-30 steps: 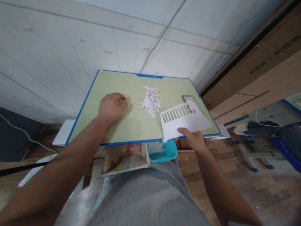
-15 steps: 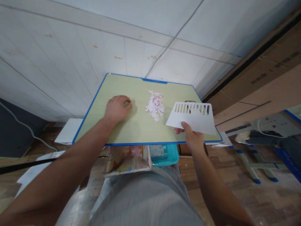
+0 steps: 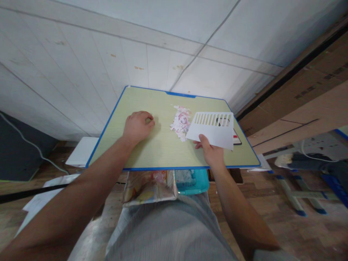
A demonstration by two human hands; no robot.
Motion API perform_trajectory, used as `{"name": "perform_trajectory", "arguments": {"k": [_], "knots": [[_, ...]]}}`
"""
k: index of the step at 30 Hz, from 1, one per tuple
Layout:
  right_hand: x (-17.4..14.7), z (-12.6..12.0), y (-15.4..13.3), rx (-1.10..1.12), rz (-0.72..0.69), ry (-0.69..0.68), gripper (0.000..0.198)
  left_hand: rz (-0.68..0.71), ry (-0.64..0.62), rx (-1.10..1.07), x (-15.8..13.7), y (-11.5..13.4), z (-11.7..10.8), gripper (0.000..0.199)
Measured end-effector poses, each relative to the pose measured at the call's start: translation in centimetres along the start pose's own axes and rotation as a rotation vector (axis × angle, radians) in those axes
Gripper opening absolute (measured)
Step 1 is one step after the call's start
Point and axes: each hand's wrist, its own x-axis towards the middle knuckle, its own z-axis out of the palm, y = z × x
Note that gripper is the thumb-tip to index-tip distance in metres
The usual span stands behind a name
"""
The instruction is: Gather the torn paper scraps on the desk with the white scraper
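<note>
My left hand (image 3: 138, 125) rests on the left half of the table, its fingers curled in and the thumb near the index fingertip. Tabletop shows through the loop they form, and I see nothing held. Pinched between thumb and fingers of my right hand (image 3: 210, 148) is a white slotted sheet (image 3: 209, 136), flat and stiff-looking, with a row of long slots along its far edge. It is tilted over the table's right half. Just left of the sheet lies a loose pile of white and pink paper scraps (image 3: 181, 123).
The pale green table (image 3: 160, 152) has a blue rim and stands against a white panelled wall. A dark-edged flat item (image 3: 237, 137) lies partly under the sheet. Below the front edge are a turquoise bin (image 3: 194, 186) and an open patterned bag (image 3: 152, 194). Cardboard (image 3: 296, 98) stands at right.
My right hand has carried the slotted sheet left, close to the scraps, uncovering part of the dark-edged item. My left hand stays put on the table. The view shifted slightly.
</note>
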Motion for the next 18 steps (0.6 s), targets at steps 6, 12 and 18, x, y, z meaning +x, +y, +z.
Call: {"name": "perform_trajectory", "arguments": {"k": [6, 12, 18], "knots": [[0.15, 0.01, 0.36, 0.034, 0.006, -0.017, 0.047, -0.004, -0.001, 0.011, -0.01, 0.04, -0.06, 0.032], [0.35, 0.24, 0.49, 0.045, 0.023, 0.045, 0.054, -0.004, 0.011, 0.022, 0.01, 0.00, 0.04, 0.032], [0.36, 0.38, 0.11, 0.066, 0.032, 0.075, 0.057, -0.002, 0.006, 0.001, -0.01, -0.12, 0.02, 0.032]]}}
